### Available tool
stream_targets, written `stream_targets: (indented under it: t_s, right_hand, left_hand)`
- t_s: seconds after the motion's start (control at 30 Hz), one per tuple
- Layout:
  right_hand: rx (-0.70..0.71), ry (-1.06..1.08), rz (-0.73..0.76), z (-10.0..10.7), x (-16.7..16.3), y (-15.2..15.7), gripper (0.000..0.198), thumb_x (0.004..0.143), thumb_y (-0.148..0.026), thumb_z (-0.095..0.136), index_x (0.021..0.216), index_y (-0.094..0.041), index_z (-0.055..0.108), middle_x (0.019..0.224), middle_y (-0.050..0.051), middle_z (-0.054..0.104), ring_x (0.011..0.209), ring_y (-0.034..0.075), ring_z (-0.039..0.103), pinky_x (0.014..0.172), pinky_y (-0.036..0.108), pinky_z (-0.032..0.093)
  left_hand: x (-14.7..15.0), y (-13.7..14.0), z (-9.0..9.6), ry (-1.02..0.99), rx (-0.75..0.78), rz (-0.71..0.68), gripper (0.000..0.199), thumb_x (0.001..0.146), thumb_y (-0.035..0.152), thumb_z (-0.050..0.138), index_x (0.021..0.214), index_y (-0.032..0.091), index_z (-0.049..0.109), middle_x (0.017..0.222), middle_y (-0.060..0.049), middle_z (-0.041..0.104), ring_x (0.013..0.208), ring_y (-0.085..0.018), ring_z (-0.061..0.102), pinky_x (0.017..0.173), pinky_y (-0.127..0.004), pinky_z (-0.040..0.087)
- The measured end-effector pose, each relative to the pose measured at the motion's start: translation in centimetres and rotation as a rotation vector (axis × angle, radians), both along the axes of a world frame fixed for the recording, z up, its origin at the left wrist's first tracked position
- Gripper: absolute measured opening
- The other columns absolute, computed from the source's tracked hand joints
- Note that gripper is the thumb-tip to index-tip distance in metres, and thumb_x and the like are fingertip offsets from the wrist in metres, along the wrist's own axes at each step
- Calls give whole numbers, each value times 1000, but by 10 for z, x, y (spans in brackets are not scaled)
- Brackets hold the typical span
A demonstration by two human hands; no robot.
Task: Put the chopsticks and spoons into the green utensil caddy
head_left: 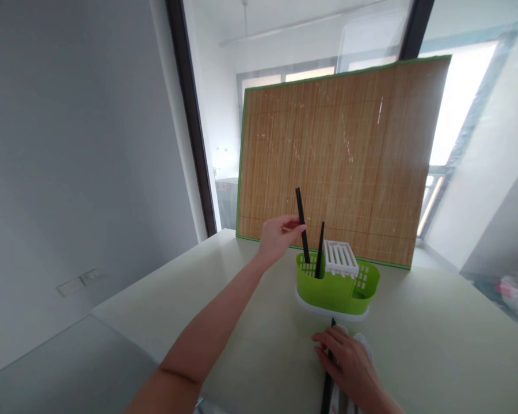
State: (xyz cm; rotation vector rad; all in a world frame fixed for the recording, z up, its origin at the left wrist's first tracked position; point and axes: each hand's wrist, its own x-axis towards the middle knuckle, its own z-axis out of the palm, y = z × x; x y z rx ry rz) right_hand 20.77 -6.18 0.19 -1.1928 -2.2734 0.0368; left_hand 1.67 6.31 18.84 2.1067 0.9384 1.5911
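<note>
My left hand (282, 233) pinches black chopsticks (301, 210) near their middle, with their lower end inside the left compartment of a green cutlery holder (328, 293). Another black chopstick (320, 247) leans upright in that same compartment. A white slotted rack (341, 257) sits over the holder's middle. In front of the holder, my right hand (347, 359) is closed over black chopsticks (327, 391) lying on the table. Beside them, partly under this hand, are white spoon-like pieces (363, 343) whose full shape is hidden.
The holder stands on a white base (332, 311) on the pale table (259, 345). Behind it a bamboo mat (336, 161) with green edging leans upright against a glass partition. A grey wall (77, 144) with a socket rises on the left.
</note>
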Motion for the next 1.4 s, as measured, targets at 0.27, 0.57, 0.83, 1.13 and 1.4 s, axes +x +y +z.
stream_targets:
  t_s: [0.27,0.57,0.83,1.13,1.4]
  right_hand:
    - [67,-38,-30,0,6,3,17,88,-20,44,96,-25,58,79,2,61,77,18,57,65,27,43]
    - [55,-65,-36,0,7,4,18,89,-19,42,96,-24,58,79,3,60,77,18,56,65,28,41]
    - [21,-67,-40,-3,8,4,17,89,-20,43,96,-25,58,80,2,60,79,18,55,66,28,39]
    - [7,-41,-33,-4,8,5,16,89,-19,43,94,-25,57,79,2,60,78,18,54,66,28,38]
    - [62,159,-116,-4,11,8,15,90,-21,43,92,-23,57,75,1,58,73,18,55,64,28,41]
  left_hand:
    - [38,75,-53,312,-268,133,30,75,38,64,94,15,68,88,-5,70,84,-17,63,73,-26,48]
    - [51,90,-76,422,-323,58,32,76,40,63,97,17,68,90,-5,70,82,-17,64,69,-26,48]
    - [56,95,-83,456,-321,27,33,76,39,62,100,17,67,92,-5,70,84,-17,64,71,-26,47]
    - [54,86,-78,447,-299,66,35,75,43,62,101,20,67,93,-4,69,84,-18,63,71,-27,47]
    - [25,-17,-101,77,-70,190,23,88,34,44,99,20,59,91,-2,63,72,-10,55,63,-20,44]
